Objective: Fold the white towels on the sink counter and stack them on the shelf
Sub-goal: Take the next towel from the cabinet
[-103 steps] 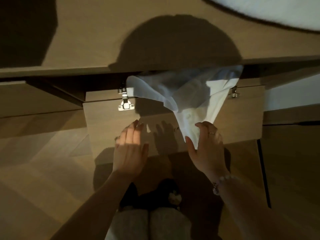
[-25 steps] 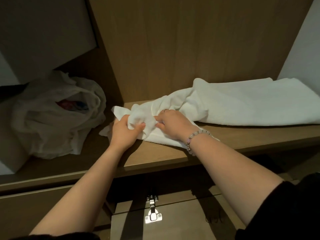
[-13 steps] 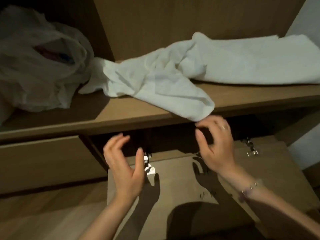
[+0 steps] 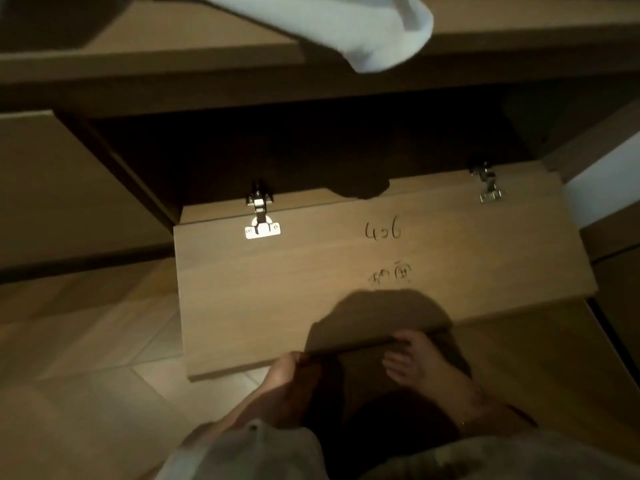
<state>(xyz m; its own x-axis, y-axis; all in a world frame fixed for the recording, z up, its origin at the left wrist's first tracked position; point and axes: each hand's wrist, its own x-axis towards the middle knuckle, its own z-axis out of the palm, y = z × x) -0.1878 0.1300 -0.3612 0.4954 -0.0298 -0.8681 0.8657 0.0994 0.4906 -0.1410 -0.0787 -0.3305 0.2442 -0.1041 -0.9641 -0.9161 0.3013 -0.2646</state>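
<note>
A corner of a white towel (image 4: 346, 29) hangs over the front edge of the wooden shelf (image 4: 173, 39) at the top of the view; the rest of the towel is out of frame. Below it, a wooden flap door (image 4: 294, 278) lies folded down and open, with handwriting on its inner face. My left hand (image 4: 285, 375) grips the door's near edge, fingers curled under it. My right hand (image 4: 420, 362) holds the same edge a little to the right, fingers curled over it. Neither hand touches the towel.
Two metal hinges (image 4: 261, 220) (image 4: 488, 188) join the door to a dark open compartment (image 4: 311, 150). A closed wooden front (image 4: 69, 188) sits to the left. Tiled floor (image 4: 86, 358) lies below, and my knees fill the bottom edge.
My hands let go of the towel on the shelf and dropped to the flap door's near edge, which they now grip. My view tilted downward, so the shelf and the towel pile left the frame.
</note>
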